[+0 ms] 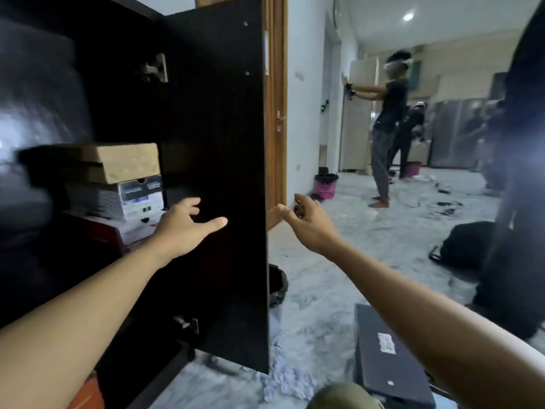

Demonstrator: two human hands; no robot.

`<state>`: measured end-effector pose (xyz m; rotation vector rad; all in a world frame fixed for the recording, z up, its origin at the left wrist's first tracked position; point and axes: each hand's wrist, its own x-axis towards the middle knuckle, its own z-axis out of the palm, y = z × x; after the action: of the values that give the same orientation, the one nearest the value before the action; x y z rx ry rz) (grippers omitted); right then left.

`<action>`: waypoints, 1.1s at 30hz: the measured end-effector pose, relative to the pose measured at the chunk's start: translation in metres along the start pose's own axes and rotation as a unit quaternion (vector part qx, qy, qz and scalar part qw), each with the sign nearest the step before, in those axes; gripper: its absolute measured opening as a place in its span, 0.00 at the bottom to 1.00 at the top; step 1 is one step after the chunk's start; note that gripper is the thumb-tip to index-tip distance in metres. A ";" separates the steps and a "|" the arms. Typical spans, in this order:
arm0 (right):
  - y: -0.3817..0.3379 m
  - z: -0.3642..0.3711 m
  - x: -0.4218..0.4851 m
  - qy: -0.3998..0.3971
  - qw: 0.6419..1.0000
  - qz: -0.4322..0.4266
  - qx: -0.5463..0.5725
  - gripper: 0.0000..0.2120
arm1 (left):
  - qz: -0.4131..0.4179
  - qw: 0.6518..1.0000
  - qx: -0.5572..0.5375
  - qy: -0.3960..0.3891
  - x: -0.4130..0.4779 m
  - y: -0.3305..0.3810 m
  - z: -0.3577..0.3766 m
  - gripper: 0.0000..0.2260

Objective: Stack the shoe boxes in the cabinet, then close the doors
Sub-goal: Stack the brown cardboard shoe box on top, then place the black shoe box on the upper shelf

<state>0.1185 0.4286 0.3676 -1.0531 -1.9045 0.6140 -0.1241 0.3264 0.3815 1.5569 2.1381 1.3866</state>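
- Grey marbled floor (339,261) runs back into a bright room where other people stand well apart from the work; a black shoe box (386,358) lies flat on it beside the right forearm, its long axis running away from the camera.
- Dark cabinet (59,84) fills the left side, with its open door (218,172) standing upright, long axis vertical and free edge pointing toward the camera.
- Three stacked boxes sit inside: a brown cardboard box (124,163) on top, a white and black box (138,196) under it, a red-edged box (115,228) lowest, ends facing out.
- Left hand (182,225) is spread, holding nothing, near the door's inner face; contact is unclear.
- Right hand (306,222) is loosely curled and empty, just beside the door's free edge.
- Risk, as I judge it: swinging the door shut now could pinch the left fingers or strand the floor box outside.
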 end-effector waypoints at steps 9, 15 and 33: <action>0.099 -0.124 -0.035 0.049 0.984 0.128 -0.116 0.39 | 0.049 0.986 -0.051 -0.153 -0.015 0.056 0.138 0.39; 0.186 -0.155 -0.039 0.072 0.963 0.207 -0.158 0.40 | 0.034 0.960 -0.050 -0.275 -0.020 0.057 0.263 0.41; 0.447 -0.145 -0.136 -0.120 0.930 0.318 -0.139 0.47 | -0.033 0.881 0.058 -0.468 -0.039 -0.018 0.562 0.43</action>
<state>0.4741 0.5497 0.0541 -1.8889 -1.8770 0.8782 0.2140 0.6204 0.0389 1.6683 1.6198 0.3080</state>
